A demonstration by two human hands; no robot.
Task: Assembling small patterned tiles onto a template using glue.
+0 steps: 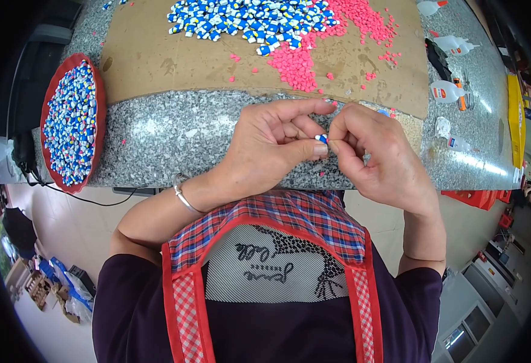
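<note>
My left hand [271, 148] and my right hand [377, 154] meet above the front edge of a speckled granite table [156, 139]. Between their fingertips they pinch one small blue-and-white piece [321, 138]. The left thumb presses it from below and the right thumb and forefinger close on it from the right. A silver bangle [184, 195] sits on my left wrist. On a brown cardboard sheet [156, 60] behind the hands lie a heap of several blue-and-white pieces [247, 18] and a spread of small pink pieces [314, 57].
A round red tray [98, 115] full of blue, white and yellow pieces hangs over the table's left end. Several white glue bottles [446, 91] and a black item lie at the right. A yellow sheet [515, 121] lies at the far right.
</note>
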